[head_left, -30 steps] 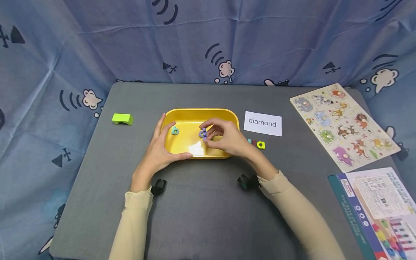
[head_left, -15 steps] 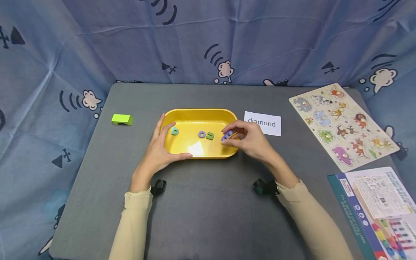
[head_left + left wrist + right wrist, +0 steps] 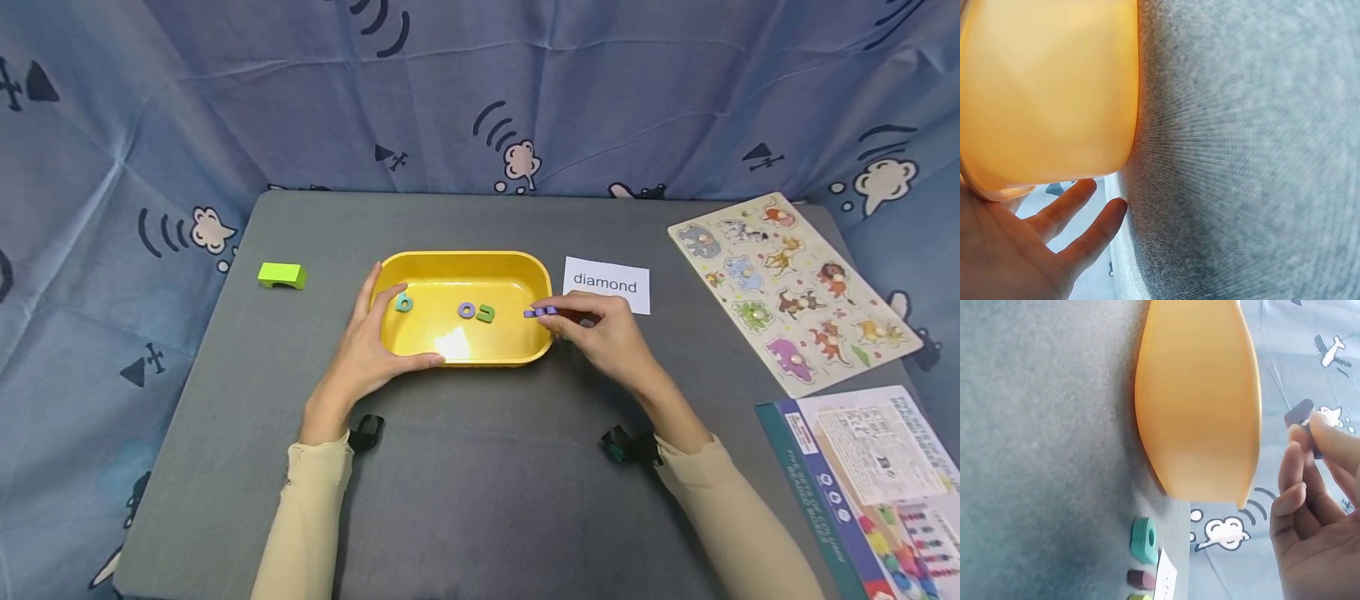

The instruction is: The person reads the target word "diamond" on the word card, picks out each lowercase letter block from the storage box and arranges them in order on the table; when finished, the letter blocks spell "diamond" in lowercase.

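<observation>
My left hand [image 3: 363, 337] grips the left end of the yellow tray [image 3: 465, 257], its thumb along the near rim. Two of its fingers [image 3: 1100, 231] stretch straight outside the tray wall in the left wrist view. My right hand [image 3: 607, 333] pinches a purple letter piece [image 3: 541, 312] between thumb and fingertips, over the tray's right rim; three bumps show along its edge. The same piece looks dark in the right wrist view. Inside the tray lie a teal letter [image 3: 404, 302] near my left fingers, a purple ring-shaped letter [image 3: 467, 311] and a green u-shaped letter [image 3: 486, 313].
A card reading "diamond" [image 3: 607, 283] lies right of the tray. Teal [image 3: 1144, 540], dark red [image 3: 1141, 579] and yellow [image 3: 1140, 597] pieces sit beside it, hidden by my right hand in the head view. A green arch block [image 3: 282, 276], animal puzzle board [image 3: 795, 292] and printed box [image 3: 862, 492] lie farther out.
My right hand has carried the purple letter piece rightward from the tray's middle to its right rim, uncovering the purple ring and green letter. The left hand has stayed on the tray.
</observation>
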Action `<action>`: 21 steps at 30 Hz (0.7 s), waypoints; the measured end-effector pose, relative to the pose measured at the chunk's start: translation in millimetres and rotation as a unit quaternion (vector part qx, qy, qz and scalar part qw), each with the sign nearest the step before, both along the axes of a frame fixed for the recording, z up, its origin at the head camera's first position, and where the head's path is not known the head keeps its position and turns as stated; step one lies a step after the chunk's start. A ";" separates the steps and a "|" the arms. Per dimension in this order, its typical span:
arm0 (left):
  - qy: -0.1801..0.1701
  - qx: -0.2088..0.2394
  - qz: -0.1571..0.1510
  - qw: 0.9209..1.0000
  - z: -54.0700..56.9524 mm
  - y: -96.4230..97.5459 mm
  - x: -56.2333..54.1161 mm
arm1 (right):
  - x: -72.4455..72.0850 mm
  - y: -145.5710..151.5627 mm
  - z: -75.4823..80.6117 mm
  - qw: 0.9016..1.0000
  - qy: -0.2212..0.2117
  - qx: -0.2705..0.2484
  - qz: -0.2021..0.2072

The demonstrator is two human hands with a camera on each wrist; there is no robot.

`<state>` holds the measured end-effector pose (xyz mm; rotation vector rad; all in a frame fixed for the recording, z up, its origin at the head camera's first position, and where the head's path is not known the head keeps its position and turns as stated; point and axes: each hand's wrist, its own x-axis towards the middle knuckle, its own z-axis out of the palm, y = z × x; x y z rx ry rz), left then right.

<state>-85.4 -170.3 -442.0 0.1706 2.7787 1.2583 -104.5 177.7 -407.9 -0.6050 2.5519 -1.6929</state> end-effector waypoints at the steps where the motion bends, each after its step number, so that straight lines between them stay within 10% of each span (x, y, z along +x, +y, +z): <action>1: 0.000 0.000 0.000 1.000 0.1 0.1 0.0 | 0.4 2.6 -0.5 1.000 -0.006 -0.010 -0.003; 21: 0.009 -0.005 -0.006 1.000 -0.4 1.0 -0.7 | 11.6 45.9 -5.7 0.995 -0.014 0.006 -0.100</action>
